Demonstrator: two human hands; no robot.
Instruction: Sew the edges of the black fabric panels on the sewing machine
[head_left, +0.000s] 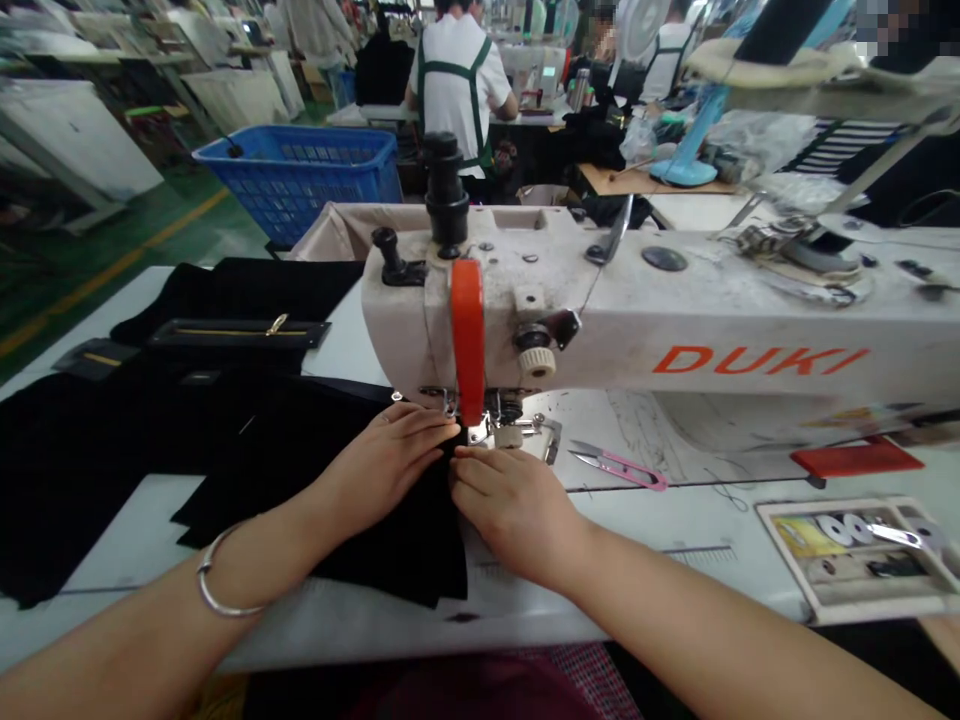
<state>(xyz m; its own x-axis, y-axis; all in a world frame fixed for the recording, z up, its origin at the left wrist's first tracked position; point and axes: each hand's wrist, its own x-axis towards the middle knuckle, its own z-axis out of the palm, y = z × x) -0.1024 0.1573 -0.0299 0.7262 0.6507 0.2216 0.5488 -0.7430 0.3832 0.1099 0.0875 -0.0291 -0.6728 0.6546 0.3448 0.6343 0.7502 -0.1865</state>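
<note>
A white sewing machine (675, 330) with orange lettering stands across the table. Black fabric (300, 450) lies under its needle and spreads to the left. My left hand (386, 465) lies flat on the fabric, fingers stretched toward the presser foot (506, 432). My right hand (510, 510) rests beside it on the fabric's right edge, fingers together and pointing left at the needle. A silver bangle (217, 580) circles my left wrist.
Pink thread snips (622, 468) lie right of the needle. A red flat piece (855, 458) and a tray of bobbins (862, 555) sit at the right. Black pieces with gold zippers (240, 332) lie far left. A blue basket (300, 180) and co-workers are behind.
</note>
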